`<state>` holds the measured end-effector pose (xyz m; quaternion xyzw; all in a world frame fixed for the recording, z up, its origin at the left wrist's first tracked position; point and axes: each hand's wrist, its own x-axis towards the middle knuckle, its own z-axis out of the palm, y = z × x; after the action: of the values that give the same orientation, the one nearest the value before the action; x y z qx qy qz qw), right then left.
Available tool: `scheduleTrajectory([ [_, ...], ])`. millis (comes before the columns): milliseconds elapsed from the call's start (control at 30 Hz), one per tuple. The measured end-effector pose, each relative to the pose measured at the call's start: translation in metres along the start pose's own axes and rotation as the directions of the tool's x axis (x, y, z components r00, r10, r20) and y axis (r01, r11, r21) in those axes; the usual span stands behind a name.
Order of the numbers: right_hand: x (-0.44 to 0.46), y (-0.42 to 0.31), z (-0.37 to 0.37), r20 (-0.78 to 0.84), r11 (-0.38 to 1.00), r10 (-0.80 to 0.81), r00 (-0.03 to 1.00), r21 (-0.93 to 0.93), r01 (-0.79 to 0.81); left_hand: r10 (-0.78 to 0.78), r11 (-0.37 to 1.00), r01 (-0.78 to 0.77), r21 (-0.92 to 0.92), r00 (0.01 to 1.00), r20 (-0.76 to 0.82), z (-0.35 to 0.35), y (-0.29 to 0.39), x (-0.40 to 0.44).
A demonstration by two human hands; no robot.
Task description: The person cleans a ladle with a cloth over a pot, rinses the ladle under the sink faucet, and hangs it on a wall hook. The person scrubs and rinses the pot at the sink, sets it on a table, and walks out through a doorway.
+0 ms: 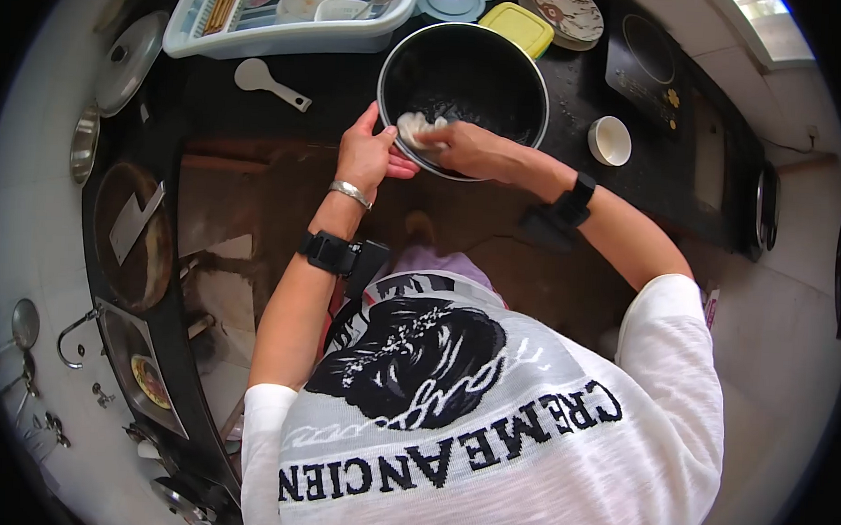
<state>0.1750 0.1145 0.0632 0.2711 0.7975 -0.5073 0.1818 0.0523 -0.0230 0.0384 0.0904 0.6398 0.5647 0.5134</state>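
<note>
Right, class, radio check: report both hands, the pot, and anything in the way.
Left hand grips dark pot at rim. Right hand holds white cloth inside, near left hand. Nothing seen blocking either hand; white bowl stands apart.

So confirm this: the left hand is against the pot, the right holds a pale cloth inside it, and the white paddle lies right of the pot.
Wrong side: the head view shows the white paddle lying left of the pot. The left hand is against the pot and the right hand holds a pale cloth inside it.
</note>
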Motion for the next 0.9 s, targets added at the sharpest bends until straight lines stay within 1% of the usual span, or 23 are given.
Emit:
scheduleTrajectory([
  [33,-0.003,0.013,-0.01,0.101,0.976,-0.091,0.991,-0.188,0.109,0.0,1.0,0.0,0.017,1.0,0.005,0.002,0.003,-0.001],
  [67,-0.006,0.028,-0.02,0.216,0.907,-0.155,0.964,-0.356,0.225,0.002,1.0,-0.002,0.02,1.0,0.02,0.001,0.004,0.0],
  [100,-0.003,0.048,-0.03,0.24,0.891,-0.182,0.953,-0.369,0.263,0.004,1.0,-0.005,0.028,1.0,0.028,0.001,0.004,0.0],
  [133,-0.009,0.043,-0.046,0.333,0.805,-0.214,0.918,-0.472,0.359,0.005,0.999,-0.006,0.037,0.999,0.035,0.002,0.004,0.0],
  [167,-0.014,0.037,-0.057,0.304,0.763,-0.087,0.949,-0.592,0.259,0.013,0.999,-0.013,0.033,1.0,0.012,0.004,0.005,-0.001],
  [200,-0.018,0.023,-0.065,0.26,0.696,0.035,0.965,-0.7,0.163,0.014,0.999,-0.015,0.039,1.0,0.024,0.005,0.005,-0.001],
  [233,-0.009,0.024,-0.065,0.126,0.596,0.041,0.991,-0.799,0.077,0.014,0.999,-0.014,0.038,1.0,0.014,0.005,0.005,-0.001],
  [267,-0.003,0.024,-0.07,0.007,0.538,-0.048,0.999,-0.842,0.031,0.013,0.999,-0.013,0.036,1.0,0.001,0.004,0.005,-0.002],
  [300,-0.002,0.02,-0.079,-0.028,0.502,-0.191,0.981,-0.862,0.073,0.013,0.999,-0.013,0.05,1.0,0.005,0.004,0.006,-0.003],
  [333,0.003,0.024,-0.086,-0.135,0.599,-0.285,0.949,-0.798,0.067,0.01,0.999,-0.01,0.049,1.0,0.005,0.005,0.006,-0.004],
  [400,0.011,0.039,-0.104,-0.152,0.552,-0.5,0.853,-0.814,0.178,0.013,0.997,-0.013,0.075,1.0,0.002,0.005,0.007,-0.004],
  [433,0.011,0.046,-0.106,-0.157,0.549,-0.538,0.828,-0.811,0.203,0.011,0.997,-0.011,0.077,1.0,-0.003,0.005,0.006,-0.004],
  [467,0.011,0.053,-0.103,-0.153,0.548,-0.543,0.825,-0.809,0.211,0.011,0.998,-0.012,0.068,1.0,0.01,0.004,0.005,-0.003],
  [533,0.012,0.059,-0.09,-0.129,0.429,-0.442,0.888,-0.899,0.083,0.015,0.998,-0.016,0.057,1.0,0.011,0.002,0.004,-0.003],
  [567,0.011,0.061,-0.081,-0.109,0.403,-0.325,0.94,-0.915,0.033,0.018,0.998,-0.019,0.052,1.0,0.012,0.002,0.004,-0.003],
  [600,0.001,0.052,-0.073,-0.03,0.337,-0.223,0.974,-0.94,0.048,0.023,0.999,-0.024,0.046,1.0,0.014,0.003,0.004,-0.003],
  [667,-0.011,0.032,-0.056,0.115,0.371,-0.04,0.993,-0.921,0.121,0.022,0.999,-0.022,0.038,1.0,0.003,0.002,0.002,-0.001],
  [733,-0.01,0.017,-0.042,0.285,0.435,0.055,0.957,-0.87,0.234,0.018,1.0,-0.018,-0.013,1.0,-0.009,0.003,0.001,-0.001],
  [767,-0.007,0.01,-0.037,0.378,0.505,0.009,0.926,-0.801,0.322,0.024,1.0,-0.024,-0.005,0.999,-0.021,0.004,0.001,-0.001],
  [800,0.0,0.002,-0.031,0.377,0.502,0.006,0.926,-0.802,0.323,0.028,1.0,-0.028,-0.005,0.999,-0.023,0.004,0.001,-0.001],
  [867,0.016,-0.014,-0.018,0.414,0.646,-0.158,0.897,-0.643,0.411,0.004,0.999,-0.003,0.034,1.0,-0.03,0.004,0.001,0.0],
  [900,0.024,-0.026,-0.018,0.356,0.688,-0.224,0.907,-0.601,0.406,0.008,0.999,-0.007,0.036,0.999,-0.032,0.004,0.002,0.0],
])
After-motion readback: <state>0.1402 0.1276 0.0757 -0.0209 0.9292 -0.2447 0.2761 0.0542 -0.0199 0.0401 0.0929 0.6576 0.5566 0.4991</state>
